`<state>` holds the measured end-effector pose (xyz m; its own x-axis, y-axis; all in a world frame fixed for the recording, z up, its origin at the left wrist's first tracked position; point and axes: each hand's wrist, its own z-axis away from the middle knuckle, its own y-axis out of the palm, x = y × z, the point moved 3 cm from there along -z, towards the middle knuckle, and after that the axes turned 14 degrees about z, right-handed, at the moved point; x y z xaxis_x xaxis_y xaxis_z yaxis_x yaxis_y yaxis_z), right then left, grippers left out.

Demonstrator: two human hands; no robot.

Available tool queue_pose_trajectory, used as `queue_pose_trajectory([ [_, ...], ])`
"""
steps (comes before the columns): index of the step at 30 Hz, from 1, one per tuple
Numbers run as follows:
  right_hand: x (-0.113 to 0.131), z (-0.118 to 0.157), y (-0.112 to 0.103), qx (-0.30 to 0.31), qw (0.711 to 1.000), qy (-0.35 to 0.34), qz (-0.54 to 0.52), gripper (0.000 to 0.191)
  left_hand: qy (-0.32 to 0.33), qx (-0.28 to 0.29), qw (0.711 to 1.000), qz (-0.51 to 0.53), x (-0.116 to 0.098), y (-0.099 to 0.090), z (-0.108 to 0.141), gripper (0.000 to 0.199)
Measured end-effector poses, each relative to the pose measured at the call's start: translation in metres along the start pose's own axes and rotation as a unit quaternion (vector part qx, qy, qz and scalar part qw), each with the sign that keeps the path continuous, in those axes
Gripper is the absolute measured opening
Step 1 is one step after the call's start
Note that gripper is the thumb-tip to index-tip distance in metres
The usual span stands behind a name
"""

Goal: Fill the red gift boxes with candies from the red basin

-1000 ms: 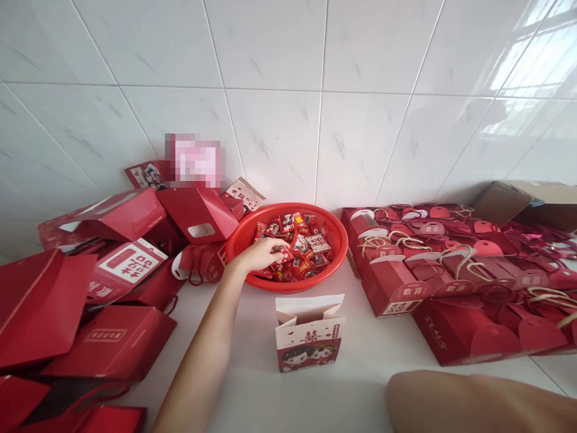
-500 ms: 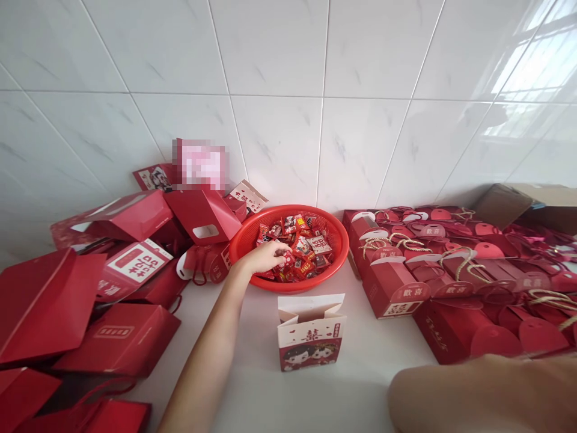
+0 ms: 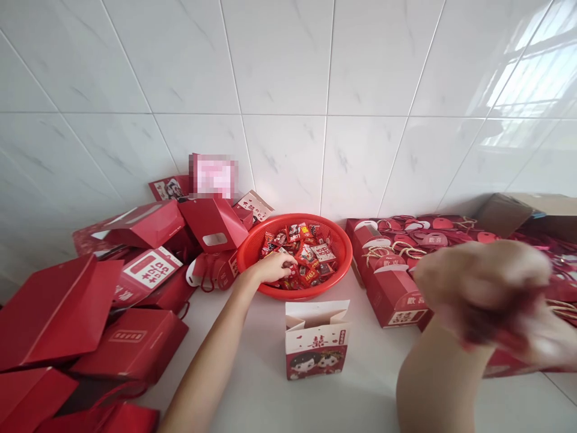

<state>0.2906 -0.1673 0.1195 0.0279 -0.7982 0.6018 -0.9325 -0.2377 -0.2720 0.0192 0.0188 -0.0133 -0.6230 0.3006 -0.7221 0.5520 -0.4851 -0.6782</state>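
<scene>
My left hand [image 3: 276, 267] reaches into a red plastic basket [image 3: 295, 293], its fingers closed on a wrapped candy [image 3: 291, 272] among many others. The candies are mostly red, some with white and yellow print. In front of the basket a small paper gift box [image 3: 315, 358] stands upright with its top flaps open; it is red and cream, with two cartoon figures. My right hand [image 3: 487, 285] is raised over the boxes at the right, badly blurred. Its fingers look curled round something dark red that I cannot make out.
Red folded gift boxes [image 3: 130, 343] lie heaped at the left. Rows of closed red boxes [image 3: 399, 294] with rope handles fill the right side. A brown cardboard box [image 3: 509, 210] sits at the back right. A tiled wall [image 3: 283, 144] rises behind.
My right hand has come into view at the right, where only the forearm showed. My left hand stays in the basket with its fingers shifted slightly. The view has tilted up a little.
</scene>
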Motion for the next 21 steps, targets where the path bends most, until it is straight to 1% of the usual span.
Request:
queue_pose_trajectory([
  [1,-0.003,-0.011,0.007,-0.005,1.0,-0.013,-0.006,0.021,0.003,-0.003,1.0,-0.004,0.0,0.0,0.001,0.04],
  [2,-0.007,-0.02,0.013,-0.014,1.0,0.006,-0.005,0.02,0.006,-0.007,1.0,-0.005,0.0,0.0,0.001,0.04],
  [3,-0.012,-0.027,0.018,-0.019,0.999,0.045,-0.001,0.02,0.011,-0.012,1.0,-0.006,-0.001,0.0,0.002,0.04],
  [4,-0.017,-0.032,0.021,-0.023,0.994,0.107,0.011,0.021,0.018,-0.016,1.0,-0.005,-0.001,0.0,0.003,0.039],
  [6,-0.026,-0.036,0.025,-0.024,0.979,0.203,0.021,0.026,0.031,-0.02,0.999,-0.001,-0.003,-0.001,0.004,0.039],
  [8,-0.032,-0.037,0.026,-0.021,0.967,0.252,0.022,0.032,0.037,-0.024,0.999,0.005,-0.005,-0.002,0.005,0.039],
  [10,-0.037,-0.037,0.026,-0.022,0.963,0.269,0.023,0.035,0.035,-0.035,0.999,0.02,-0.006,-0.002,0.006,0.041],
  [13,-0.042,-0.038,0.026,-0.028,0.962,0.269,0.03,0.035,0.042,-0.053,0.996,0.057,-0.009,-0.003,0.006,0.045],
  [18,-0.043,-0.039,0.028,-0.013,0.964,0.261,0.045,0.027,0.076,-0.085,0.99,0.087,-0.015,-0.006,0.01,0.05],
  [21,-0.042,-0.039,0.028,-0.006,0.963,0.262,0.055,0.027,0.094,-0.102,0.986,0.094,-0.019,-0.007,0.012,0.052],
])
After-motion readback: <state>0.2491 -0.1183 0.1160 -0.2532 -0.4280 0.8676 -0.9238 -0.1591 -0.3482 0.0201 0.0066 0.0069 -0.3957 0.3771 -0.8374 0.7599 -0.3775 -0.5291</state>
